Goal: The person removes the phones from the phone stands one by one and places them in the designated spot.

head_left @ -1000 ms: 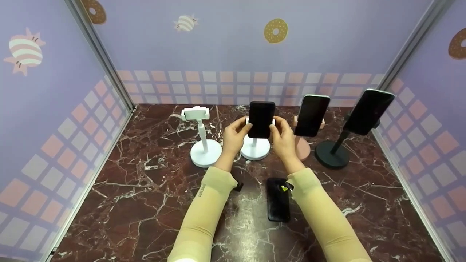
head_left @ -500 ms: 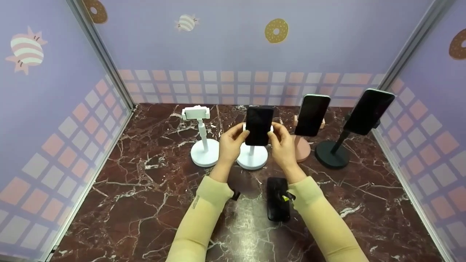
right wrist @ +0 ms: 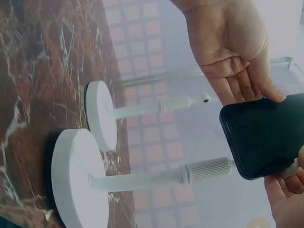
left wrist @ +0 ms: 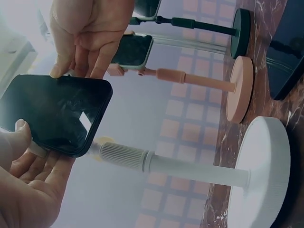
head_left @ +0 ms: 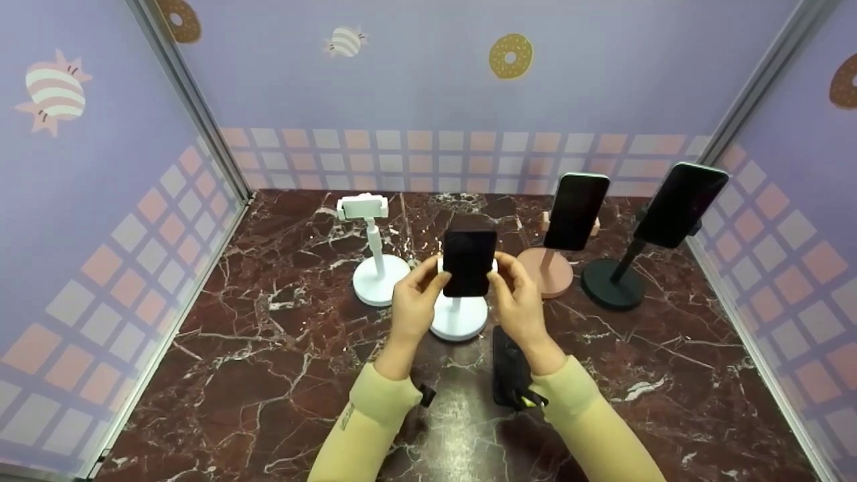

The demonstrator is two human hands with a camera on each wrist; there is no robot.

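The phone (head_left: 470, 263) sits at the clamp (right wrist: 290, 169) of the nearer white stand (head_left: 458, 319), above the surface (head_left: 268, 375). The left hand (head_left: 415, 302) and right hand (head_left: 517, 299) each pinch one side; each grip is closed on the phone's edge, thumb forward, fingers behind. Expect a light, rigid, slick-faced, breakable slab; hold it by its long sides. The phone hides most of the clamp, so seating cannot be confirmed. The right wrist view crops its upper end.
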